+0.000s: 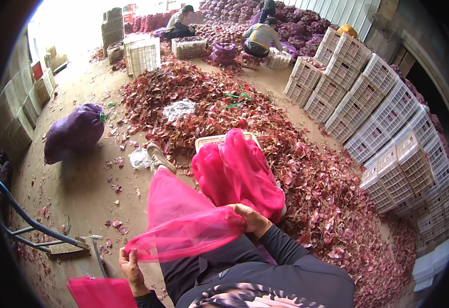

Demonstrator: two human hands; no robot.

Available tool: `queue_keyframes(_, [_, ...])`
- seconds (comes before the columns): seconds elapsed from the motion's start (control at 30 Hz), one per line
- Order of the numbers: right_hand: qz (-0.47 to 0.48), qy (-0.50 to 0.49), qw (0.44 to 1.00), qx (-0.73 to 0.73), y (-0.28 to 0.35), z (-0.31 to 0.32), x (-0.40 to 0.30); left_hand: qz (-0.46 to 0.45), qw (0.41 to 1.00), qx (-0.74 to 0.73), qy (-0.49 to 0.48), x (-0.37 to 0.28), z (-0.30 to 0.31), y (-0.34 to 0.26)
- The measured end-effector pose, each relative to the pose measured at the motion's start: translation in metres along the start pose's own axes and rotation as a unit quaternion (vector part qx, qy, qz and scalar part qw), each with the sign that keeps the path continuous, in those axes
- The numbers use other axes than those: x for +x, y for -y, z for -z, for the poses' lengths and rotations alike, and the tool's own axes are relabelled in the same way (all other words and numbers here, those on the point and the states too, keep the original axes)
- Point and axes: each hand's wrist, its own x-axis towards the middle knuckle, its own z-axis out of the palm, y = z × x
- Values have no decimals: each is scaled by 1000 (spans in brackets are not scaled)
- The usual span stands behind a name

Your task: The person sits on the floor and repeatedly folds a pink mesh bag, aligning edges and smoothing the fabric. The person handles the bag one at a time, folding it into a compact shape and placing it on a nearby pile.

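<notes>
A pink mesh bag (186,231) stretches sideways across my lap between both hands. My left hand (132,269) pinches one end of it between thumb and fingers. The other end is gripped by my right hand (250,219), with some fingers behind or inside the sheer mesh. More pink mesh (174,200) drapes over my outstretched leg. In front of my knees stands a plastic crate (209,141) heaped with bunched pink mesh bags (232,173). Low at the left, beside my left wrist, lies a flat stack of pink mesh (100,292).
Dry onion skins (324,215) cover the floor ahead and right. A full purple mesh sack (76,131) lies left, above a hand truck (35,231). Stacked plastic crates (359,104) line the right. Farther off, people (261,36) crouch by crates and onion sacks (228,15).
</notes>
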Motion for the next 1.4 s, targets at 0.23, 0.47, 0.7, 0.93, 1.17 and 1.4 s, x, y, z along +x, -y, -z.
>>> queue_keyframes(0.23, [19,95,944,-314,14,-6,-1,13,977,-162,-137,3,5,10])
queue_keyframes(0.47, [193,-114,729,-647,-6,18,16,67,947,-294,-111,6,5,-1])
queue_keyframes(0.7, [206,-125,970,28,16,44,24,171,963,149,143,-8,-36,-35])
queue_keyframes(0.93, [17,15,997,-77,31,17,4,122,852,-508,37,-4,-20,-21])
queue_keyframes(1.17, [38,61,955,-287,21,13,3,-20,980,-197,-27,2,1,2])
queue_keyframes(1.4, [105,-44,753,-648,3,24,10,30,970,-223,-98,-1,-3,9])
